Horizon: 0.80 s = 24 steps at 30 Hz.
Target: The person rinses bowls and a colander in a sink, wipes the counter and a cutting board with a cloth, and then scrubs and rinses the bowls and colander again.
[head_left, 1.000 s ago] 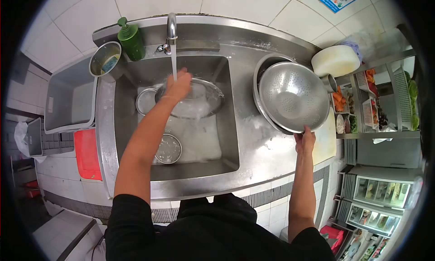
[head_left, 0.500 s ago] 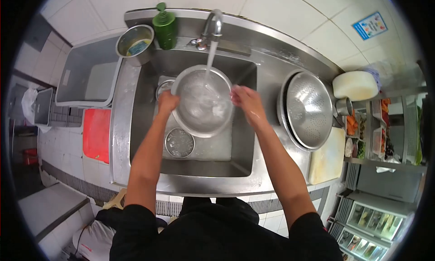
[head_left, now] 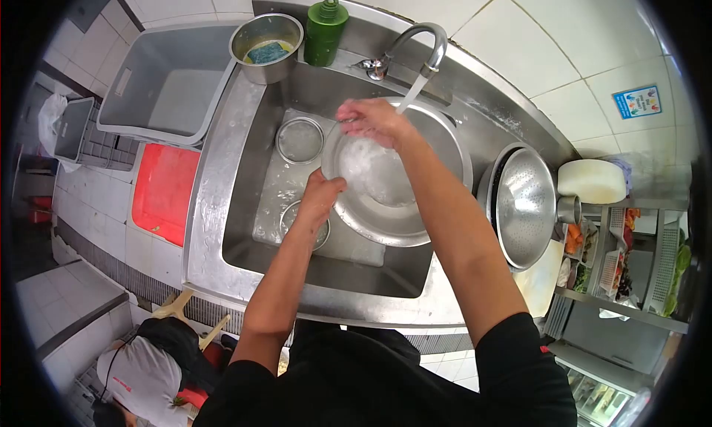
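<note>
— Where's the steel bowl [head_left: 393, 197]?
— In the sink [head_left: 245, 197], under the tap [head_left: 423, 45]. Left hand [head_left: 320, 193] grips its near rim; right hand [head_left: 371, 121] lies open on the far rim.

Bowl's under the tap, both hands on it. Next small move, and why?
Probably sweep the right hand around inside the large round steel bowl: water from the curved steel tap lands at that hand, while the left hand has a grip on the near rim.
</note>
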Motion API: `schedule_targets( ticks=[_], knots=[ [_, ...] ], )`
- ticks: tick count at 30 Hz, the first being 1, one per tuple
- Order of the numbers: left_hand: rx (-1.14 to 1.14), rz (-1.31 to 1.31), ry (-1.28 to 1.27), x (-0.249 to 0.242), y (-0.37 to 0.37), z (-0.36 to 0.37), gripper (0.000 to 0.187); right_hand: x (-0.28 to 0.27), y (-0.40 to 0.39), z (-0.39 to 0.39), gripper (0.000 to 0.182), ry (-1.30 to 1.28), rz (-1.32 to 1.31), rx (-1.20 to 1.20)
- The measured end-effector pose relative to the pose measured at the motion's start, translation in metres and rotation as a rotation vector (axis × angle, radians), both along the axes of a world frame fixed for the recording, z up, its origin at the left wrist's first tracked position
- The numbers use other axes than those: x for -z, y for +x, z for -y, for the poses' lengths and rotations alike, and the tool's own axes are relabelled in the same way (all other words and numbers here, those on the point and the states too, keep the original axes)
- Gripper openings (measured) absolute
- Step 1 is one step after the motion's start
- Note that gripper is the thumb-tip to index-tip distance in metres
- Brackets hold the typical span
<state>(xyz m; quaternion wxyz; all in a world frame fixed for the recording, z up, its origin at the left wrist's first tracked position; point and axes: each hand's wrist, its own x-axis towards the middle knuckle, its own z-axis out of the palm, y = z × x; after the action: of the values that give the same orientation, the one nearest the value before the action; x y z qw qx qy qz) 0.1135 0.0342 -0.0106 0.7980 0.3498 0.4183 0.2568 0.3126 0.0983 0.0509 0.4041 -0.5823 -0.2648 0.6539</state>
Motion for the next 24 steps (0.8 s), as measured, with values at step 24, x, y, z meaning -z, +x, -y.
schedule_targets(
  ticks=[24],
  knots=[
    [0.332, -0.686, 1.173, 0.041, 0.077, -0.111, 0.038, -0.080, 0.004, 0.018, 0.037, 0.041, 0.124, -0.018]
  ],
)
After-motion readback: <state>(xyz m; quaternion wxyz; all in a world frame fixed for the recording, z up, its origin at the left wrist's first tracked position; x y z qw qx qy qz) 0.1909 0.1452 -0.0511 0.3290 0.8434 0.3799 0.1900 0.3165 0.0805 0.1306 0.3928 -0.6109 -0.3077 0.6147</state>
